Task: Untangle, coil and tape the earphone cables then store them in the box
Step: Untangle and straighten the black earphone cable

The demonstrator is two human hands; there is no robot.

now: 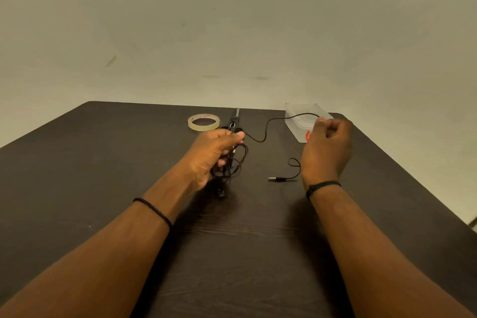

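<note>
On the dark table (103, 188), mid-frame, the left hand (214, 155) grips the tangled earphone cable (260, 137), one strand stretching right to the pinching right hand (326, 152) before the clear box (296, 121).

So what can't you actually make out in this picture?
- Head view: how many earphone cables are in the black tangle; the left hand covers part of it.
- Head view: the dark tool beside the tape roll; too small, and half hidden by that hand.
- Head view: the box and its red label; the right hand blocks them.
</note>
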